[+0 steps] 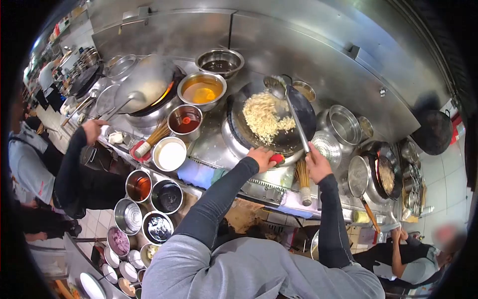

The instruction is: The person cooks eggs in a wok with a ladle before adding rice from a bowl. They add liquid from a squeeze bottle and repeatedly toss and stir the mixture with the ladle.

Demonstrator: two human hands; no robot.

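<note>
My left hand (261,158) is closed on the near edge of a large dark wok (303,117), with a red patch of something, perhaps a cloth, beside its fingers. Pale fried rice (266,119), or a similar grainy food, is heaped in the left half of the wok. My right hand (317,163) grips the long handle of a metal ladle (297,117). The ladle's bowl is up at the wok's far rim, above the food. A bamboo brush (302,182) lies just below the wok, between my two hands.
Left of the wok stand bowls of amber liquid (201,89), red sauce (185,119) and white powder or liquid (170,153). A perforated strainer (327,148) sits to the right. Another person's hand (93,130) works at a steaming wok (147,87); a further person (418,259) stands at right.
</note>
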